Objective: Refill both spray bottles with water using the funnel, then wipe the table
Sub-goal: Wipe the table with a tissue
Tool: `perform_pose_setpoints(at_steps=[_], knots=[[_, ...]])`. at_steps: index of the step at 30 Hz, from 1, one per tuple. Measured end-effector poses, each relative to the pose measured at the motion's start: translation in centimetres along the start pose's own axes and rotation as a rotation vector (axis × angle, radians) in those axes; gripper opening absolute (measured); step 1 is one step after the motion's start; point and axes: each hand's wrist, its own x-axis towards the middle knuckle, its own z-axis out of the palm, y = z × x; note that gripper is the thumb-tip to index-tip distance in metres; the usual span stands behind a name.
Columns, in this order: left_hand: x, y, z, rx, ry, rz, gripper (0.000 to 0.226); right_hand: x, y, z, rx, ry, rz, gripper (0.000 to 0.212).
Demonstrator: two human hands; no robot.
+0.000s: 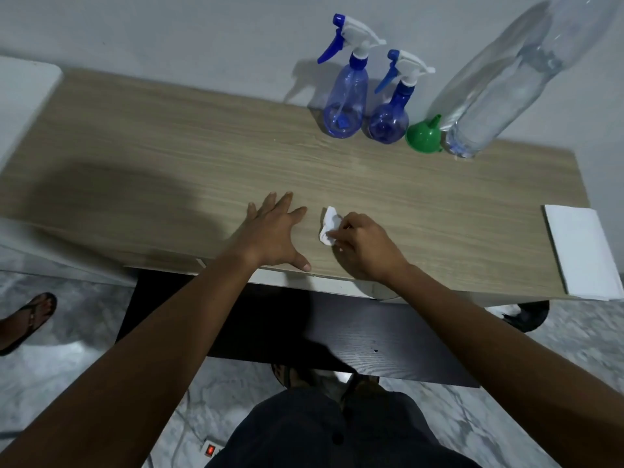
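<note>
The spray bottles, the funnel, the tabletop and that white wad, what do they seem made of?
Spray bottles: see-through blue plastic, glossy, with opaque white-and-blue trigger heads.
Funnel: opaque green plastic, smooth sheen.
Tabletop: probably laminate printed with pale wood grain, matte; could be real wood.
White wad: likely tissue paper, crumpled, thin; could be cloth.

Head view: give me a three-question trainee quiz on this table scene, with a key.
1. True or false: the left hand lies flat, fingers spread, on the table.
2. The right hand pinches: A) a sponge B) a crumpled white tissue C) a bottle cap.
3. What sits between the spray bottles and the large clear bottle?
Key: 1 true; 2 B; 3 the green funnel.
</note>
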Motion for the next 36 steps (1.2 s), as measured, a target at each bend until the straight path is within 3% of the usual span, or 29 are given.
perform_pose_setpoints(at_steps=[3, 6, 13, 16, 20, 26, 32, 34, 36], knots=[[1.0, 0.8, -0.4, -0.02, -0.004, 0.018, 0.118, 1.2, 2.1, -1.3, 0.004, 0.053, 0.179, 0.027], [2.8, 2.0, -1.4, -0.009, -0.009, 0.043, 0.108, 3.1, 3.4, -3.0, 0.171, 0.161, 0.391, 0.023], [6.1, 4.3, -2.8, 0.001, -0.023, 0.009, 0.114, 3.3, 5.0, -2.6, 0.007, 0.049, 0.245, 0.015], [6.6, 4.9, -3.2, 0.034, -0.042, -0.01, 0.117, 4.1, 6.1, -2.5, 0.063, 0.07, 0.245, 0.02], [7.3, 5.6, -3.7, 0.072, -0.091, -0.031, 0.121, 8.2, 8.1, -3.4, 0.264, 0.178, 0.392, 0.006], [7.7, 5.7, -3.9, 0.078, -0.117, -0.055, 0.123, 11.6, 8.1, -3.6, 0.095, 0.226, 0.395, 0.033], [7.0, 6.4, -4.1, 0.046, -0.128, -0.124, 0.123, 7.0, 7.8, -4.1, -0.058, 0.012, 0.186, 0.012], [6.7, 7.9, -4.0, 0.062, -0.11, -0.149, 0.113, 4.4, 8.6, -4.8, -0.007, -0.01, 0.241, 0.013], [6.4, 10.3, -3.5, 0.048, -0.078, -0.144, 0.1, 1.7, 9.9, -6.2, 0.139, 0.08, 0.371, 0.021]])
